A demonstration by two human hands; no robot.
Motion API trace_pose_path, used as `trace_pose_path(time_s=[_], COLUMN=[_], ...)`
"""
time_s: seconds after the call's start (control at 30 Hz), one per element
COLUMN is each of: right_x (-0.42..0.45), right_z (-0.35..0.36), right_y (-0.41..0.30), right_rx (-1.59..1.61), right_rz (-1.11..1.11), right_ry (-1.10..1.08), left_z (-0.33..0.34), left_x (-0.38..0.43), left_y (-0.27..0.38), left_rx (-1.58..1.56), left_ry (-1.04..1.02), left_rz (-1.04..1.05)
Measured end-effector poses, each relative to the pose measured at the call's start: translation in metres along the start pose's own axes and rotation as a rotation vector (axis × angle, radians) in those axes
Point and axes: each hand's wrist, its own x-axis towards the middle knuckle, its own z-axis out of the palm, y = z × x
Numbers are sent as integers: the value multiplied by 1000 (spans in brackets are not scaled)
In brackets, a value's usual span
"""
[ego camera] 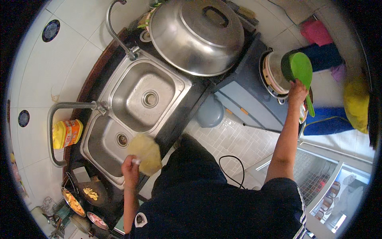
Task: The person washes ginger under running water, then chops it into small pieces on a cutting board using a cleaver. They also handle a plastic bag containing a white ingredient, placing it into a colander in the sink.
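Note:
My left hand point(130, 171) grips a blurred, yellowish, translucent item point(146, 155) by a small white part. It hangs over the front rim of the double stainless-steel sink point(158, 131); its exact kind cannot be told. Out to the right, my right hand point(297, 92) has its fingers on a green plastic scoop point(302, 67), whose bright handle sticks out below the hand. Under and beside the scoop stands a stack of basins and pots point(273, 71) on a grey cabinet point(247, 68). Both sink bowls show their drains, and no water runs.
A large lidded steel pot point(197, 56) stands beyond the sink. Two curved faucets point(77, 104) rise behind it, near a yellow detergent jug point(68, 133). Lower left are a cutting board point(94, 197) and dishes of cut food point(73, 203). A grey bucket point(209, 111) sits on the floor.

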Motion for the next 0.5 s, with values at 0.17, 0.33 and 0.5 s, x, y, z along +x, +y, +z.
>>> trace_pose_path(time_s=[0.17,0.33,0.5], right_x=[-40,-110,-166], right_z=[-62,-117,-123], right_y=[45,75,84], right_rx=[105,168,198], right_rz=[-72,-58,24], right_ry=[96,74,48], left_z=[14,8,3], left_x=[40,38,21], left_y=[17,32,-33], left_rx=[175,137,257], left_ry=[-222,-232,-324], left_rz=[454,597,464])
